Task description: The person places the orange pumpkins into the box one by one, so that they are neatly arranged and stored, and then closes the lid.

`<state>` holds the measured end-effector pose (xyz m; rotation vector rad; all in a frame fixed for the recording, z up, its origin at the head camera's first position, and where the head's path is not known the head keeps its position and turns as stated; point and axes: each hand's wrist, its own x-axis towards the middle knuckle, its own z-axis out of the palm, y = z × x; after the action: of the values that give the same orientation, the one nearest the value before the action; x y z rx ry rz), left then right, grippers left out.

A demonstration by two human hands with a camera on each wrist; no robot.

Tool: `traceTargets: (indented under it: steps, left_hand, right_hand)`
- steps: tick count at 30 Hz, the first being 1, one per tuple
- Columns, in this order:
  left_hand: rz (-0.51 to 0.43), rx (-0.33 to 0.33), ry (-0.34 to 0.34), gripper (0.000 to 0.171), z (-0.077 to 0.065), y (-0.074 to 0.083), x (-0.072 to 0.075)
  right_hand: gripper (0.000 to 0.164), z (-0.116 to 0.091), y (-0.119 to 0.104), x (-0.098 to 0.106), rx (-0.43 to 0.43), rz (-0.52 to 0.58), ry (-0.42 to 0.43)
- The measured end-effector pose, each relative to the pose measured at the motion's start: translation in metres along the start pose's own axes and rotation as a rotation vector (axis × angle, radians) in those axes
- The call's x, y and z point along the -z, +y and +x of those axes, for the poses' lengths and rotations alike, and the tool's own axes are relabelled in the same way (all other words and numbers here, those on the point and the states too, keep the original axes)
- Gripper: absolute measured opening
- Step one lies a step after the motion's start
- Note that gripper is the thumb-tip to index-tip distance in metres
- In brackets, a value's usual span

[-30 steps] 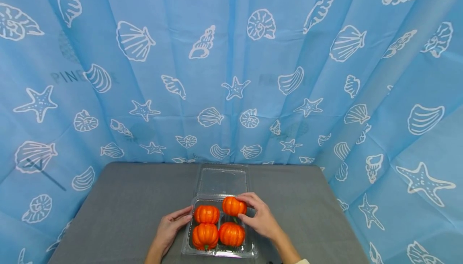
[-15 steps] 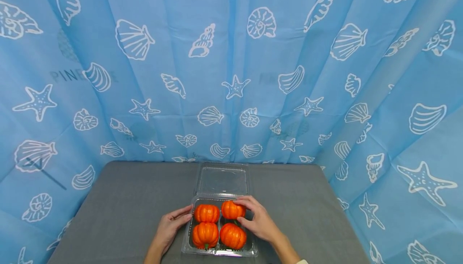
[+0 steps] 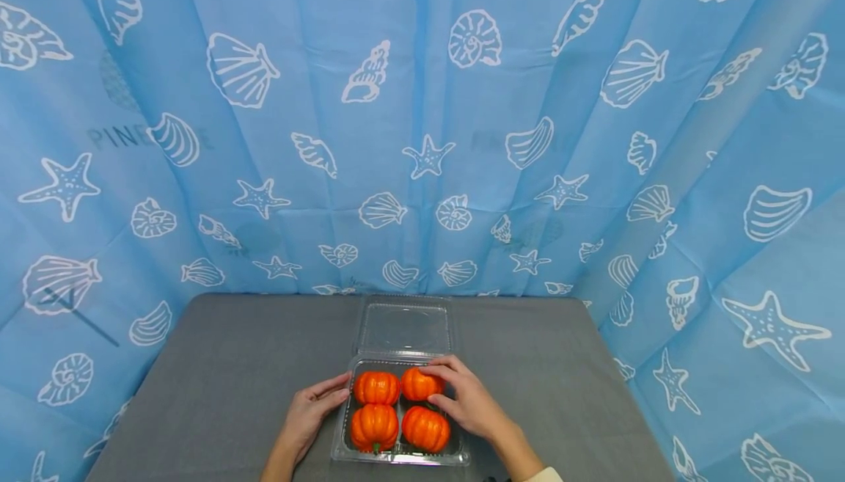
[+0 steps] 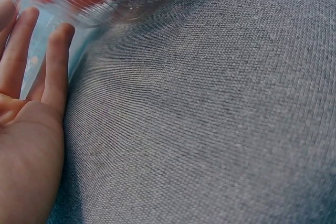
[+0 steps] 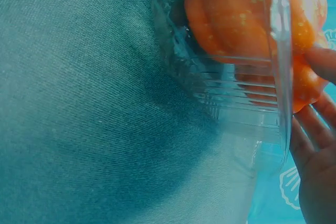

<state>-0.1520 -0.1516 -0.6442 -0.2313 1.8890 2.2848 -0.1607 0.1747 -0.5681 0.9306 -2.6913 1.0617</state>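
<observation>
A clear plastic clamshell container [image 3: 400, 458] stands on the table and holds several small orange pumpkins. My right hand [image 3: 472, 401] grips the back-right pumpkin [image 3: 421, 384], thumb on the near side and fingers on the far side. In front of it lies the front-right pumpkin [image 3: 426, 429], tilted. On the left side sit the back-left pumpkin [image 3: 377, 388] and the front-left pumpkin [image 3: 374, 427], whose green stem faces me. My left hand [image 3: 309, 414] touches the container's left edge; in the left wrist view its fingers [image 4: 55, 69] reach out fairly straight against the clear wall.
The container's clear lid [image 3: 405, 326] lies folded back, away from me, reaching near the far table edge. A grey cloth covers the table [image 3: 264, 364]. Behind and on both sides hangs a blue curtain [image 3: 422, 247] with white shell prints.
My right hand has lowered the back-right pumpkin into the container and shifted it slightly left. The front-right pumpkin has turned a little. My left hand stays at the container's edge.
</observation>
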Motion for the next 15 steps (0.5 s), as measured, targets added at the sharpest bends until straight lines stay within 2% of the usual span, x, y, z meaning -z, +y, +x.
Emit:
traceTargets:
  steps: [7, 15]
  left_hand:
    - [0.021, 0.031, 0.01, 0.052, -0.0007, 0.0019, -0.001]
    - [0.031, 0.032, 0.018, 0.051, -0.0002, 0.003, -0.0018]
  right_hand:
    - [0.044, 0.0021, -0.0033, -0.0012, -0.003, -0.048, -0.027]
    - [0.045, 0.0035, -0.0079, -0.0017, -0.039, -0.087, -0.031]
